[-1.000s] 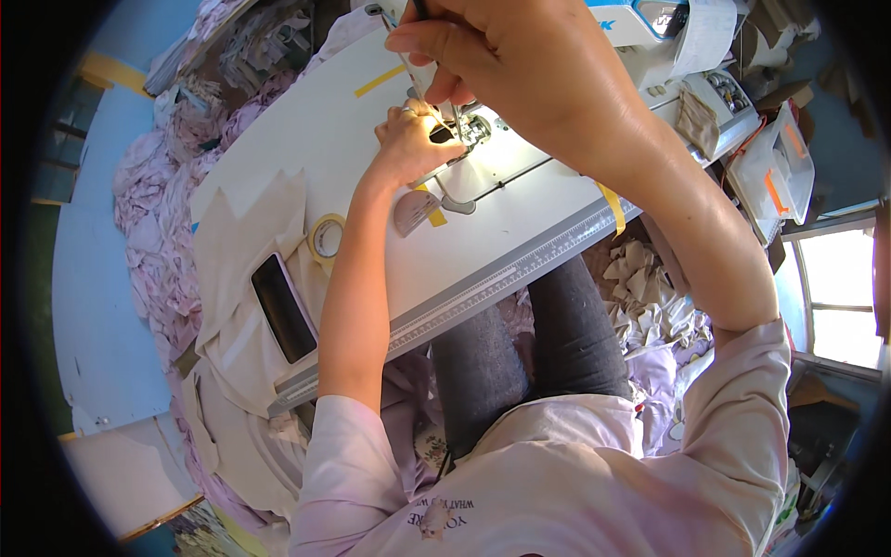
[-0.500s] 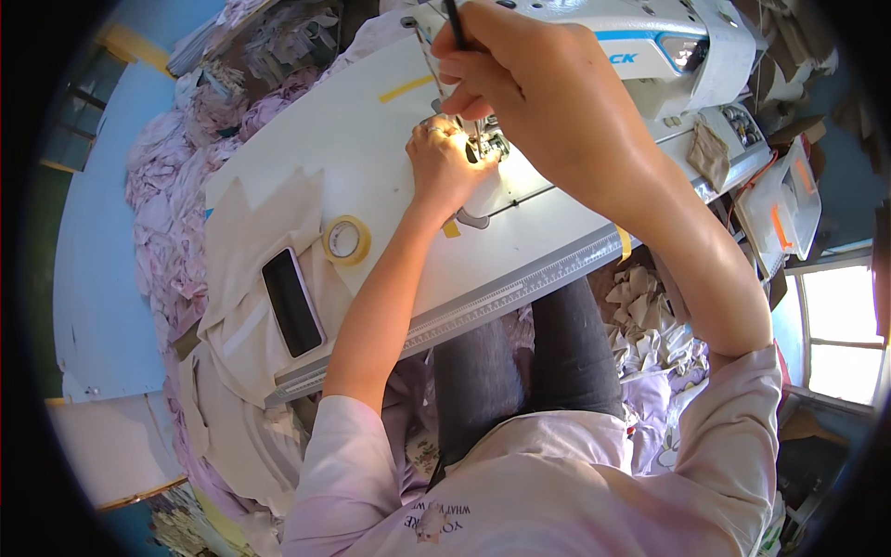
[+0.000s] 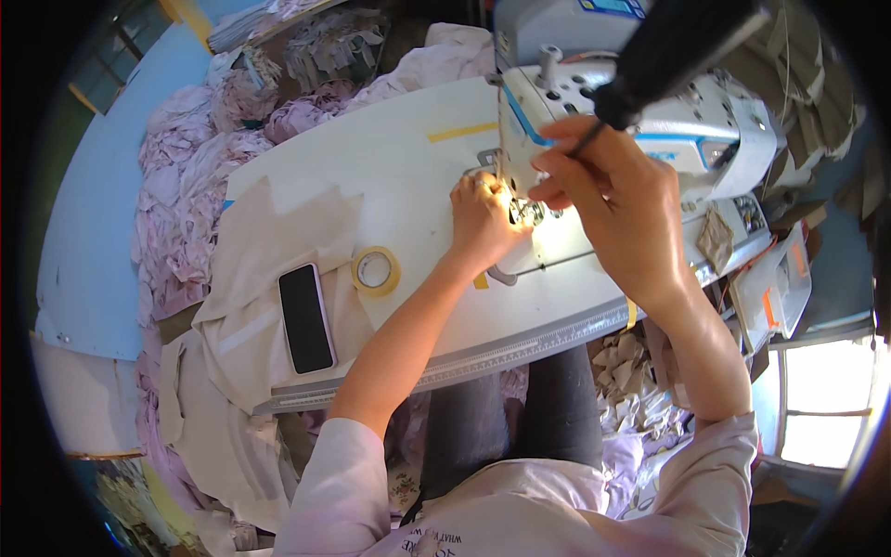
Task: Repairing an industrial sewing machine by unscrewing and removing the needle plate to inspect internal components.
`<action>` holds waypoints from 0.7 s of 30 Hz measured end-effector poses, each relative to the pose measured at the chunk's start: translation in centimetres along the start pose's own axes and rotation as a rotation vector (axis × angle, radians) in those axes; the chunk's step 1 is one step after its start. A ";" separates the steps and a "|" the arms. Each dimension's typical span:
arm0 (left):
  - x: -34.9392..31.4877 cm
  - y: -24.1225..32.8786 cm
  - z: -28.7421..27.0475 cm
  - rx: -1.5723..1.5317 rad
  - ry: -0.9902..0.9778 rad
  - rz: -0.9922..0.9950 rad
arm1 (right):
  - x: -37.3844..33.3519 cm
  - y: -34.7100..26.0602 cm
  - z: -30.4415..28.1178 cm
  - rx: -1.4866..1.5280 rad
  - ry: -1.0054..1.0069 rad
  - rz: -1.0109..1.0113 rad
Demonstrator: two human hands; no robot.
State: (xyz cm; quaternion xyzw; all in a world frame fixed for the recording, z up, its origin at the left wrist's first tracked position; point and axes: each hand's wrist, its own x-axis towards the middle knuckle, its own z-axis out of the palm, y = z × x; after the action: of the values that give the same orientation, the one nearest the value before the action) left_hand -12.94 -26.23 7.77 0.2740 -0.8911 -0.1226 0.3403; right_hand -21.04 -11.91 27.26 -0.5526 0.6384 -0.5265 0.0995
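Observation:
My right hand point(image 3: 633, 209) is raised beside the head of a white and blue sewing machine point(image 3: 529, 121), with its fingers closed on the thin shaft of a screwdriver point(image 3: 673, 60). The screwdriver's black handle points up and to the right, close to the camera. My left hand point(image 3: 484, 221) lies at the lit needle and presser foot area point(image 3: 529, 213), fingers curled and pinched there. What those fingers hold, if anything, is hidden.
On the white table point(image 3: 408, 148) lie a roll of yellow tape point(image 3: 393, 275), a phone point(image 3: 306, 320) and beige fabric pieces point(image 3: 269, 232). A ruler strip point(image 3: 520, 342) runs along the front edge. Fabric heaps point(image 3: 186, 186) crowd the left, and a clear plastic bin point(image 3: 775, 288) stands right.
My right hand has drawn back from the needle area, and the screwdriver has swung up toward the camera with its handle now showing. My left hand stays at the needle; the view has shifted.

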 end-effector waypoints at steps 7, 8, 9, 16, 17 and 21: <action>0.4 1.1 -0.5 -0.041 -0.119 -0.095 | 0.0 0.6 0.4 0.076 0.010 -0.026; 0.4 1.1 -0.7 -0.045 -0.112 -0.104 | 0.1 0.5 0.5 0.129 0.020 0.014; 0.4 1.0 -0.9 -0.032 -0.118 -0.105 | 0.2 0.0 0.6 0.124 0.004 0.023; 0.4 1.0 -0.7 -0.048 -0.141 -0.110 | -0.2 0.5 0.1 0.011 -0.040 0.041; 0.4 0.9 -0.7 -0.044 -0.145 -0.112 | -0.2 0.3 0.2 0.000 -0.044 0.038; 0.3 0.9 -0.6 -0.026 -0.128 -0.113 | 0.0 0.6 0.8 0.101 -0.008 0.047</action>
State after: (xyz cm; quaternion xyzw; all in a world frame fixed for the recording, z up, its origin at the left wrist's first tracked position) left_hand -13.10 -25.71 8.69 0.3112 -0.8925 -0.1704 0.2785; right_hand -20.79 -12.46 26.47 -0.5341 0.6233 -0.5532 0.1420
